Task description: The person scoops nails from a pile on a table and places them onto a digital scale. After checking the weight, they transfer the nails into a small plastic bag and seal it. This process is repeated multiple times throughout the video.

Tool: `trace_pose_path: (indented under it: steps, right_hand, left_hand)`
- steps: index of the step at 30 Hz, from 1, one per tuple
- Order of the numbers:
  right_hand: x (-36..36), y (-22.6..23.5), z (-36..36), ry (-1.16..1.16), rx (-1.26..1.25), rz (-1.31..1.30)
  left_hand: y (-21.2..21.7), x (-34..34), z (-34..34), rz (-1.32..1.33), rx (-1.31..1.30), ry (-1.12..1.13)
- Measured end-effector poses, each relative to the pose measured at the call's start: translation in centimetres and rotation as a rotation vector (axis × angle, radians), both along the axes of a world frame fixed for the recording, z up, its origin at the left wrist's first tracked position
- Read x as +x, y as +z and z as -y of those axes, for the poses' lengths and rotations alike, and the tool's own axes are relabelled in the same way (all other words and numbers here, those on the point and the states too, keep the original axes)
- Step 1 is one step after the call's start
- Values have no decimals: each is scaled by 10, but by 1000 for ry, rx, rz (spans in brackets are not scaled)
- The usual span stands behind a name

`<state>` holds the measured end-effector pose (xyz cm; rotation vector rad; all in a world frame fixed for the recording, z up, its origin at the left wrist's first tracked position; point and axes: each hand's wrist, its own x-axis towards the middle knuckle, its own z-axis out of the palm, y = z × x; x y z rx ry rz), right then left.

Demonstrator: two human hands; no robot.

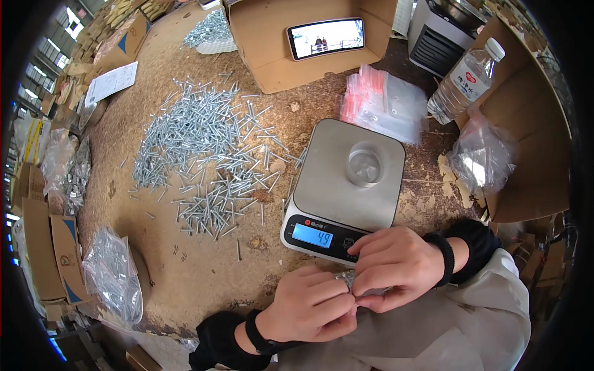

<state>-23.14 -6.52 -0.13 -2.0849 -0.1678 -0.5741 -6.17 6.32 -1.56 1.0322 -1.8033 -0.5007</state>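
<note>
My left hand (311, 305) and my right hand (399, 261) meet at the table's front edge, fingers closed and pinching a small clear plastic bag (347, 279) between them. Glints of metal show inside the bag, but the fingers cover most of it. Right in front of the hands is a digital scale (337, 198) with a steel top and a lit blue display. On its plate stands a small clear round cup (365, 166), which looks empty. A loose heap of silver screws (192, 133) spreads over the table left of the scale.
Beyond the scale lie zip bags with red tops (390, 102). A phone (326, 38) leans in an open cardboard box (260, 62). A water bottle (464, 83) and a crumpled plastic bag (482, 154) are at right; a filled clear bag (114, 275) is at left.
</note>
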Motion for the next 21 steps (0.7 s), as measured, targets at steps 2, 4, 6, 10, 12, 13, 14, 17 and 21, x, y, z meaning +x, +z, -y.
trace_pose_path:
  steps: [2, 4, 6, 10, 12, 13, 14, 17, 21]
  right_hand:
    - [1, -3, -2, 23, 15, 39]
    - [1, -4, -3, 34, 19, 63]
    - [1, -5, -3, 41, 13, 74]
    - [1, -7, -6, 29, 26, 95]
    - [1, -7, -7, 32, 33, 99]
    - [1, -7, -7, 29, 33, 99]
    - [1, -6, -8, 27, 34, 99]
    - [-1, 0, -6, 16, 44, 106]
    - [-5, 5, 4, -60, 32, 110]
  left_hand:
    - [0, -2, 0, -6, -18, -3]
    - [1, -3, 0, -10, -23, 0]
    - [1, -2, 0, -1, -29, 8]
    - [3, -3, -4, 110, -65, 10]
    - [2, -5, -8, 125, -63, 10]
    - [2, -5, -9, 132, -63, 11]
    - [2, -5, -8, 99, -69, 11]
    - [4, 0, -7, -4, -74, 12]
    - [15, 22, -10, -57, -95, 70]
